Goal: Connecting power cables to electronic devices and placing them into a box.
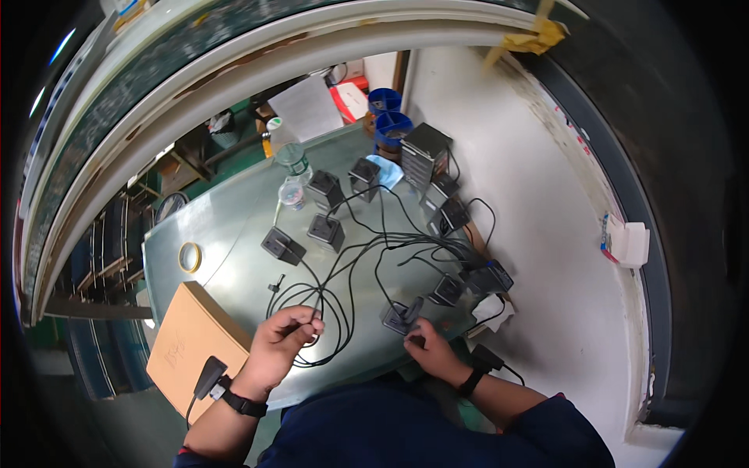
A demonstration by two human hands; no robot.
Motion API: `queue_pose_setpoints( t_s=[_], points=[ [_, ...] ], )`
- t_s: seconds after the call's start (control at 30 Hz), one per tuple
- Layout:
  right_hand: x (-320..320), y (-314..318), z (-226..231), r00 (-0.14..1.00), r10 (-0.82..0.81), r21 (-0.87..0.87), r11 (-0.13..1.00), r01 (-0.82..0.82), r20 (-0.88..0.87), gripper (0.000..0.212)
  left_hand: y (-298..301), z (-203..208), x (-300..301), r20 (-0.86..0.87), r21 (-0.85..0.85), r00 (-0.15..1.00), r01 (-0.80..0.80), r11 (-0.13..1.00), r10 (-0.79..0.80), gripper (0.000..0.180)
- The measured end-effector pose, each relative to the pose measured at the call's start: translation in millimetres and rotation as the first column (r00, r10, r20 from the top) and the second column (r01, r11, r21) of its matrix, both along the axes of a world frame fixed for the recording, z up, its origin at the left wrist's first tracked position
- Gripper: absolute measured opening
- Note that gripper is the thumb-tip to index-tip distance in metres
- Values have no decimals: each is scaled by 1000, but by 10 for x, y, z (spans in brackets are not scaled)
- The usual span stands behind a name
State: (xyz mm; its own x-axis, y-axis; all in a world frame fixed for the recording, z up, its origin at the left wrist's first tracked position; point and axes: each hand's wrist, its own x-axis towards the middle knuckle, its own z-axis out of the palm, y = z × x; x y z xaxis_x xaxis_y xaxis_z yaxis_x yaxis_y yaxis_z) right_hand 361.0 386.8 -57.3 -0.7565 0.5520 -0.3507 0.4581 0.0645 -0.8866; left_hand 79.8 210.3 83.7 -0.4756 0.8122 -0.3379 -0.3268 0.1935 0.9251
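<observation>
left hand [282, 337] pinched shut on black cable [337, 312] | right hand [427, 351] curled, fingertips touching black adapter [399, 316] | grey desk [226, 226], more adapters far, cardboard box [187, 343] near left

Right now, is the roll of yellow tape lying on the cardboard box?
No, the tape roll lies on the grey table, apart from the cardboard box.

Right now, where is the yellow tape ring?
In the head view, the yellow tape ring lies on the table's left side, just beyond the flat brown cardboard box.
</observation>
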Motion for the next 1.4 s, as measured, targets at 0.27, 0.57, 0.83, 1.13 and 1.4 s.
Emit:
queue_pose_setpoints(
  t_s=[0.27, 0.57, 0.83, 1.13, 1.4],
  points=[
    [88, 110, -266, 999, -38, -23, 999, 39, 17, 52, 229, 659, -99, -226, 388, 967, -23, 922, 119, 10],
    [37, 230, -273, 997, -81, -272, 959, 82, 14, 50, 325, 823, 65, -295, 483, 951, 65, 873, 92, 15],
    [26, 266, -242, 996, -78, -332, 939, 87, 41, 48, 252, 731, -85, -75, 323, 955, -250, 913, 288, 17],
    [347, 261, 21, 997, -77, -14, 997, 77, -4, 25, 87, 326, -142, -178, 7, 960, -220, 976, 217, 34],
    [430, 412, -171, 990, -139, -58, 989, 139, -2, 27, -290, -674, -132, -139, -248, 978, -188, 950, 157, 34]
  ],
)
